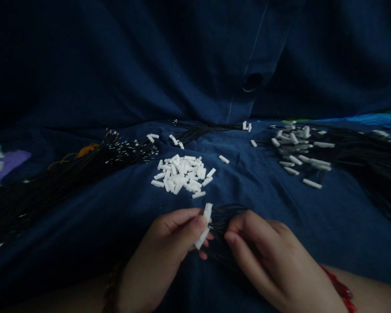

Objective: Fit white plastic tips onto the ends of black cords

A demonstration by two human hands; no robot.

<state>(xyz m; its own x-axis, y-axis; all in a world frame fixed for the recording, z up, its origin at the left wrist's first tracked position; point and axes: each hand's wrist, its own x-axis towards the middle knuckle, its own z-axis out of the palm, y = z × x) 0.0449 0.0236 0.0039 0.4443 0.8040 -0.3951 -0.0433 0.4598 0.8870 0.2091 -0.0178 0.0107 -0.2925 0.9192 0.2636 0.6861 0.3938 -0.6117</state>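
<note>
Between thumb and fingers, my left hand [169, 248] grips a long white plastic connector [207, 213], tilted, with part of it under the thumb. Thin black wires [224, 217] run from the connector's right side toward my right hand [267, 252]. The thumb and forefinger of that hand are pinched together at the wires; how many wires are between the fingertips is hidden. Just beyond my left hand lies a loose pile of white connectors [180, 174], with one single connector [223, 159] to its right.
Dark blue cloth [124, 208] covers the surface and rises at the back. A bundle of black wires with shiny metal ends [130, 150] lies left, beside an orange tie [87, 150] and a purple piece [13, 163]. Wires with white connectors [316, 163] lie right.
</note>
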